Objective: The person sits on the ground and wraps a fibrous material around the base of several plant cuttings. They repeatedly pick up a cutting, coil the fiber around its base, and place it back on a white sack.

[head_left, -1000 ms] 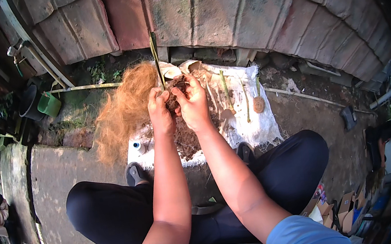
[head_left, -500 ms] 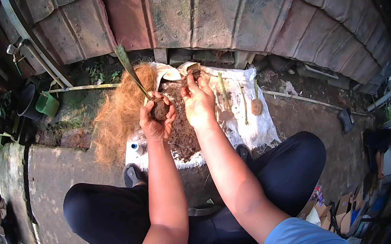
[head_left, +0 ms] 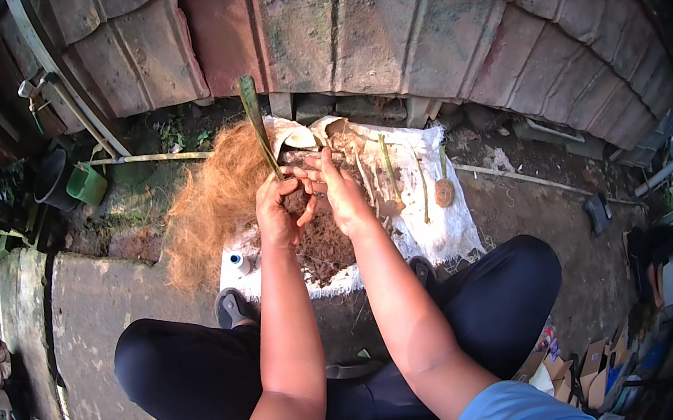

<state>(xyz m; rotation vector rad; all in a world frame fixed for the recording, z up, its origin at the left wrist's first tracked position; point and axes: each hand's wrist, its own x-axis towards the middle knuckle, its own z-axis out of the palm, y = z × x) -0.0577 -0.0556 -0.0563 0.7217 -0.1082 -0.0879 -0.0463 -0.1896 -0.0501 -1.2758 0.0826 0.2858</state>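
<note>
My left hand (head_left: pixel 276 213) is closed around a ball of dark soil (head_left: pixel 297 201) from which a green, blade-like plant cutting (head_left: pixel 257 127) stands up. Beside it, my right hand (head_left: pixel 338 191) has its fingers stretched out, their tips at the top of the ball near the stem; whether they carry any soil is hard to see. Below both hands a heap of loose brown soil (head_left: pixel 329 253) lies on a white sack sheet (head_left: pixel 440 235). Tangled orange-brown fibre (head_left: pixel 206 205) is piled left of my left hand.
On the sheet's right lie a fibre-wrapped ball with a stem (head_left: pixel 444 192) and loose green stems (head_left: pixel 387 166). A thread spool (head_left: pixel 239 262) stands near its left edge. Roof tiles (head_left: pixel 299 38) overhang the far side. A green bucket (head_left: pixel 87 184) sits far left; a person (head_left: pixel 653 259) is at right.
My right hand has come from the sheet's far edge, where it had dark soil at its fingers, to the soil ball. The cutting has shifted slightly right and stands more upright.
</note>
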